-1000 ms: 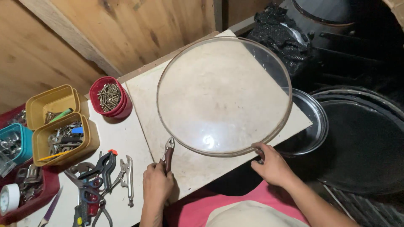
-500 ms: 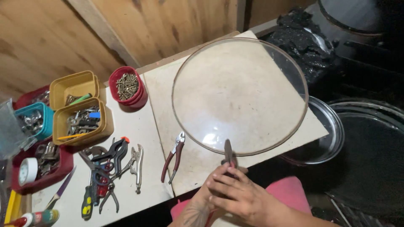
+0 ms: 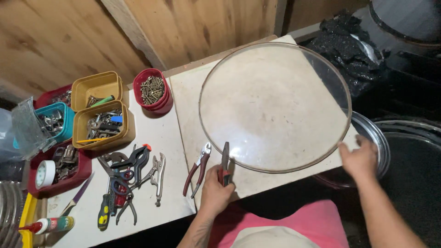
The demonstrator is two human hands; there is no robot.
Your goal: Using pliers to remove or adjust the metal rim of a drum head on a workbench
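Note:
A large round glass pan lid [image 3: 275, 105] with a metal rim lies on a pale board [image 3: 188, 105] on the workbench. My left hand [image 3: 216, 190] grips a red-handled tool [image 3: 225, 160] whose dark tip touches the lid's near-left rim. Red-handled pliers [image 3: 196, 169] lie loose on the board just left of that hand. My right hand [image 3: 360, 158] rests on the lid's right edge, above a round metal pan [image 3: 381, 147].
Left of the board lie locking pliers [image 3: 158, 177] and a heap of hand tools [image 3: 120, 183]. Behind stand a red cup of screws [image 3: 154, 89], two yellow tubs [image 3: 98, 112], a teal tub [image 3: 55, 120], tape [image 3: 45, 173] and a glue bottle [image 3: 50, 225].
My hands were together at the lid's near rim. Now the right hand has gone to the lid's right edge, and the left hand alone holds the red-handled tool.

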